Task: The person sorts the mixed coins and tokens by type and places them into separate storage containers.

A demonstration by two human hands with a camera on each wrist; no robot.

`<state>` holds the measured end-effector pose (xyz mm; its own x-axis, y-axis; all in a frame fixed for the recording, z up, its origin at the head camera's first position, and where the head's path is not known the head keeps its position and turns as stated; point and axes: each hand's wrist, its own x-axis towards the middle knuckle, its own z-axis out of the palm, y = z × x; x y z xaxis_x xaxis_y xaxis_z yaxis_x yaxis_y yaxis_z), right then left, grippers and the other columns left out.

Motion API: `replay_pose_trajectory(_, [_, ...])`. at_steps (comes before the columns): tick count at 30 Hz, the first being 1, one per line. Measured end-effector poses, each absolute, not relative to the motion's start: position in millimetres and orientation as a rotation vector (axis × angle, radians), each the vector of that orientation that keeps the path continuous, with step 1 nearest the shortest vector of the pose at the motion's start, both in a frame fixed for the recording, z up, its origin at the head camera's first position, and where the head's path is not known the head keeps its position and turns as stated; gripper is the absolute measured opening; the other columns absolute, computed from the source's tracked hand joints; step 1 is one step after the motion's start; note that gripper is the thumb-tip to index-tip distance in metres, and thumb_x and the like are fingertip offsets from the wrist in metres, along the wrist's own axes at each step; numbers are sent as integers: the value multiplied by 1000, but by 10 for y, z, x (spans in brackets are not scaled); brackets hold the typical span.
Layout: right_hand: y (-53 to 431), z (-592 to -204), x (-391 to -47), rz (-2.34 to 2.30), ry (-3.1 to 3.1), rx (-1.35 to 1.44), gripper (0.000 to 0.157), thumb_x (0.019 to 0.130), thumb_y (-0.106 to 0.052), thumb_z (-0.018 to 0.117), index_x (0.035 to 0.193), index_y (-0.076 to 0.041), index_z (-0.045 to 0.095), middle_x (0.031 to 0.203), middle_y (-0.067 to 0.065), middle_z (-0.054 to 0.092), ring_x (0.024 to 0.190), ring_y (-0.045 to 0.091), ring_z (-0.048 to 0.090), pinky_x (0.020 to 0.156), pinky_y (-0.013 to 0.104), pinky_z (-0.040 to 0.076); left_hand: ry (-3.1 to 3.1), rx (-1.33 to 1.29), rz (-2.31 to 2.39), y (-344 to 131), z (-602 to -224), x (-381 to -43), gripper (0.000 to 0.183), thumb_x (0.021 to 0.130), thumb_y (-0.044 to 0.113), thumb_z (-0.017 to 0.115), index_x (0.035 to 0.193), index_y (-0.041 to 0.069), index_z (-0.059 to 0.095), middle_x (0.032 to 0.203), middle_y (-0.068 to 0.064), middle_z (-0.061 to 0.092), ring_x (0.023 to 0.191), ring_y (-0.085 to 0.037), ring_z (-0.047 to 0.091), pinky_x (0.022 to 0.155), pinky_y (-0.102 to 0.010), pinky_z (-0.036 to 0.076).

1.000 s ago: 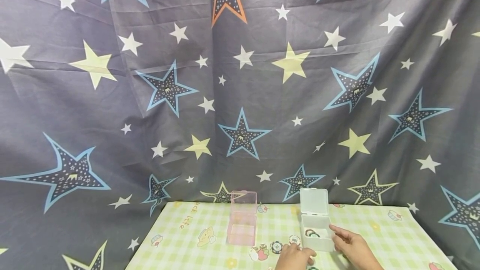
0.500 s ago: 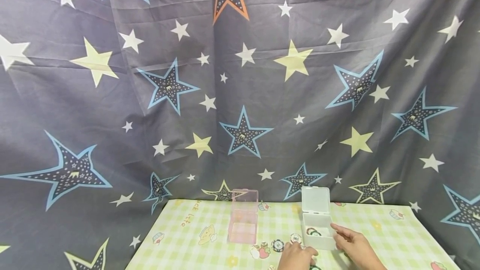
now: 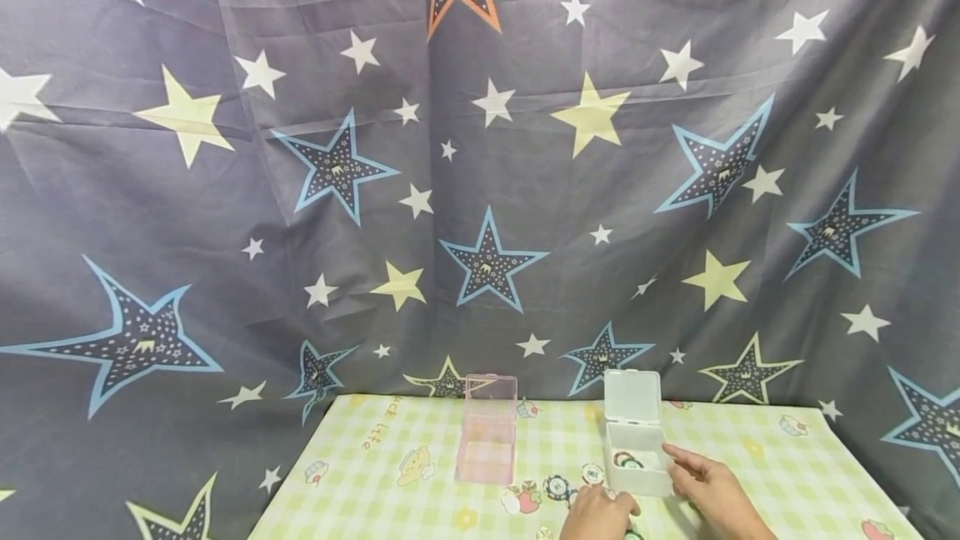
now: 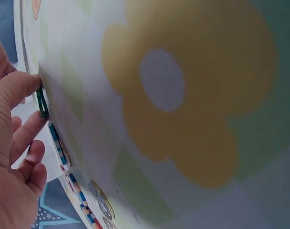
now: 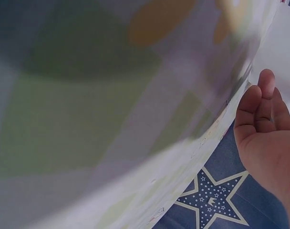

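My left hand is at the table in front of the white box, and its thumb and index finger pinch a green poker chip by its edges, low over the cloth. The small white plastic box has its lid raised, and red and green poker chips lie inside. Beside the box's right wall is my right hand, its fingers extended with the fingertips at that wall. Left of the box lie a blue-and-white chip and a white chip; my left hand partly covers others.
A pink see-through box, lid up, stands left of the chips. Gold-toned coins lie near the chips. The green checked tablecloth reaches back to a grey star-print curtain.
My left hand has shifted slightly right, uncovering more of a chip beside it. The right hand stays at the white box. The head view has tilted a little.
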<state>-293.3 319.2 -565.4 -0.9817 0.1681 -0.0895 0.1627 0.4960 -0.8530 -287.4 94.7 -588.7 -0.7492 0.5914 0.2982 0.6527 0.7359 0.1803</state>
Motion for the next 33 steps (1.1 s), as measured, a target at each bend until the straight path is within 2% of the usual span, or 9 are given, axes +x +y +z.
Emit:
replay_pose_trajectory(3, [3187, -5656, -2939, 1563, -2694, -301, 52, 106, -32, 66, 147, 0, 62, 120, 19, 78, 89, 22, 76, 79, 41, 63, -2712, -976, -407, 948, -5887, -2872, 22, 86, 32, 82, 107, 33, 79, 80, 16, 72, 74, -2, 53, 72, -16, 43])
replay_pose_trajectory(9, [3179, -5663, -2934, 1554, -2694, -308, 51, 106, -30, 66, 147, -1, 62, 106, 10, 81, 85, 18, 74, 77, 38, 61, -2694, -963, -433, 935, -5931, -2890, 21, 87, 32, 82, 107, 30, 78, 82, 14, 74, 75, -2, 55, 73, -17, 43])
replay_pose_trajectory(13, [3184, -5665, -2930, 1549, -2696, -317, 50, 106, -30, 65, 147, -1, 62, 109, 11, 81, 86, 18, 74, 77, 38, 62, -2748, -910, -549, 905, -5931, -2912, 25, 88, 28, 82, 112, 29, 76, 81, 18, 71, 78, -3, 56, 76, -18, 47])
replay_pose_trajectory(16, [3189, -5664, -2933, 1565, -2694, -313, 51, 107, -31, 65, 147, -1, 62, 112, 14, 80, 87, 19, 75, 78, 40, 63, -2773, -887, -617, 855, -5880, -2932, 37, 83, 27, 89, 116, 28, 72, 80, 24, 68, 80, -2, 55, 77, -19, 48])
replay_pose_trajectory(20, [3197, -5663, -2935, 1566, -2694, -306, 52, 107, -32, 64, 148, -1, 61, 111, 13, 80, 87, 19, 75, 78, 40, 62, -2814, -889, -714, 790, -5741, -2957, 54, 76, 33, 95, 122, 26, 67, 84, 26, 66, 82, 1, 55, 80, -20, 48])
replay_pose_trajectory(21, [3198, -5661, -2933, 1564, -2696, -306, 51, 107, -33, 64, 148, -1, 61, 109, 12, 80, 87, 19, 74, 77, 39, 62, -2826, -886, -751, 776, -5705, -2962, 57, 76, 36, 96, 123, 26, 66, 86, 26, 65, 82, 1, 55, 80, -20, 48])
replay_pose_trajectory(30, [3180, -5641, -2924, 1568, -2694, -317, 51, 108, -33, 63, 148, -1, 61, 102, 6, 80, 85, 18, 73, 76, 36, 60, -2793, -842, -995, 650, -5568, -3036, 60, 81, 28, 91, 131, 19, 59, 102, 13, 76, 90, -1, 67, 81, -22, 57])
replay_pose_trajectory(33, [3173, -5652, -2930, 1561, -2692, -322, 51, 108, -32, 63, 148, -1, 61, 99, 5, 80, 84, 18, 72, 76, 36, 60, -2729, -836, -1091, 615, -5575, -3077, 60, 81, 24, 90, 132, 15, 59, 105, 8, 79, 84, 1, 66, 77, -21, 57])
